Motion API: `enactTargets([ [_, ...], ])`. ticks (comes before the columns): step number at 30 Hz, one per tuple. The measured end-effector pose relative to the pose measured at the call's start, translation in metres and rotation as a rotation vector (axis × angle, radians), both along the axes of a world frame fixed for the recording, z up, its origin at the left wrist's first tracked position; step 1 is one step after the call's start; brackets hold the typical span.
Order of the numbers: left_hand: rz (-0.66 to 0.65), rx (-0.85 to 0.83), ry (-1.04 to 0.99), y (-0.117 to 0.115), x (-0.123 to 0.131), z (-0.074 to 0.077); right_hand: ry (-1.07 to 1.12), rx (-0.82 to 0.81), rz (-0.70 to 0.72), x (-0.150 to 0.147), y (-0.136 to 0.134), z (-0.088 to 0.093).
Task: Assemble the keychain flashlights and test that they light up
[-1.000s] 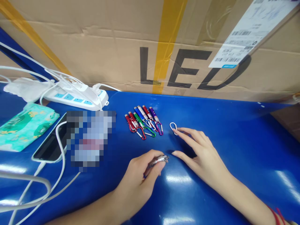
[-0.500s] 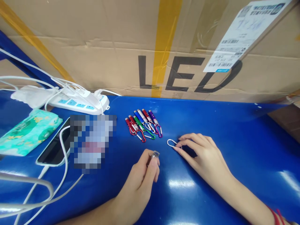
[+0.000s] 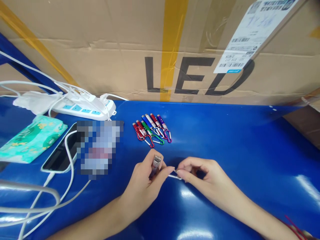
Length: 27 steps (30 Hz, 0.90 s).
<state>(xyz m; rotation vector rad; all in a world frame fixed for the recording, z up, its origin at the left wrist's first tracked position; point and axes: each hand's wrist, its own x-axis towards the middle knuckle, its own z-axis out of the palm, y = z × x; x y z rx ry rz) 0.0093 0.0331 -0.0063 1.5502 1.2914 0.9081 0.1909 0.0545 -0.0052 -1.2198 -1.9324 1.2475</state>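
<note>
My left hand [image 3: 143, 186] is closed around a silver mini flashlight [image 3: 156, 162], whose end sticks up between thumb and fingers. A silver carabiner clip [image 3: 175, 177] spans the gap between my two hands. The fingertips of my right hand [image 3: 208, 175] pinch its right end, and my left thumb and fingers meet its other end. Whether the clip is joined to the flashlight is hidden by my left hand. Beyond my hands lie several mini flashlights [image 3: 151, 127] in red, green, blue and purple, side by side, with coloured carabiners on them.
A large cardboard box [image 3: 120, 50] marked LED stands along the back of the blue table [image 3: 225, 136]. On the left are a white power strip [image 3: 95, 115], a green tissue pack [image 3: 32, 138], a phone [image 3: 61, 155], a blurred-out object and looping white cables [image 3: 67, 150].
My right hand has brought the carabiner left and nearer to me, against my left hand. My left hand has shifted slightly left and its thumb now reaches the clip.
</note>
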Motion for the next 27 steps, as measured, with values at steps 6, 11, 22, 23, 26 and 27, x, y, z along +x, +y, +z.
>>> enactTargets([
  [6, 0.011, 0.038, 0.049, -0.002, 0.001, -0.001, 0.049, 0.108, 0.005, -0.001, -0.004, -0.007],
  [11, 0.003, 0.032, 0.065, -0.004, 0.003, -0.001, 0.043, 0.511, 0.147, -0.001, -0.009, -0.012],
  [22, -0.079, 0.089, 0.042, -0.004, 0.004, -0.003, -0.218, 0.845, 0.209, -0.002, -0.009, -0.011],
  [23, -0.085, 0.076, 0.036, -0.004, 0.005, -0.003, -0.216, 0.853, 0.201, -0.002, -0.009, -0.012],
  [26, -0.108, 0.012, 0.009, -0.005, 0.006, -0.005, -0.206, 0.880, 0.178, -0.002, -0.009, -0.012],
  [27, -0.115, -0.007, 0.004, -0.006, 0.006, -0.005, -0.207, 0.889, 0.174, -0.002, -0.009, -0.012],
])
